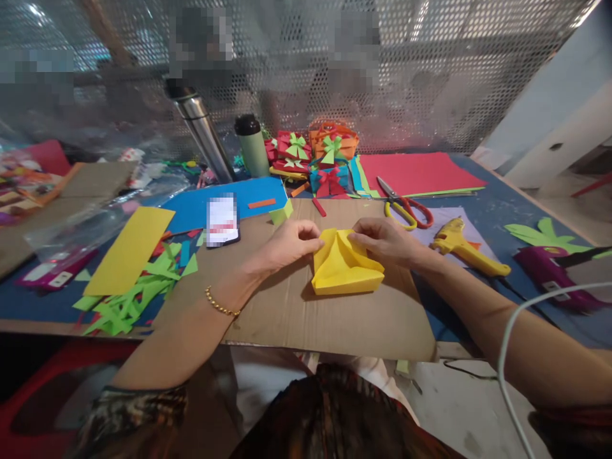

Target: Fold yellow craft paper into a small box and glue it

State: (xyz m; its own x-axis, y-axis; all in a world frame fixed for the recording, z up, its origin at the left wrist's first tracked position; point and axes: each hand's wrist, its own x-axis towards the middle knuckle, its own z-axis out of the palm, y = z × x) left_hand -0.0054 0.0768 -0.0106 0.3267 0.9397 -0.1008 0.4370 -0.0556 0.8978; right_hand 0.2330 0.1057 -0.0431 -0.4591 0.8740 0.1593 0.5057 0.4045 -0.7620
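Observation:
A yellow folded paper (348,271), shaped like a partly open box, rests on the brown cardboard (287,306) in front of me. My left hand (299,241) pinches its upper left corner between thumb and fingers. At the upper right edge, my right hand (380,239) grips the same paper, thumb on the inner side. Folded flaps rise between the two hands, and the near side of the paper forms a low straight wall.
Red-handled scissors (406,207), a yellow glue gun (468,247) and a purple glue gun (549,277) lie to the right. A phone (222,220), green paper strips (138,293) and a steel flask (203,134) are on the left. Small gift bags (329,153) stand behind.

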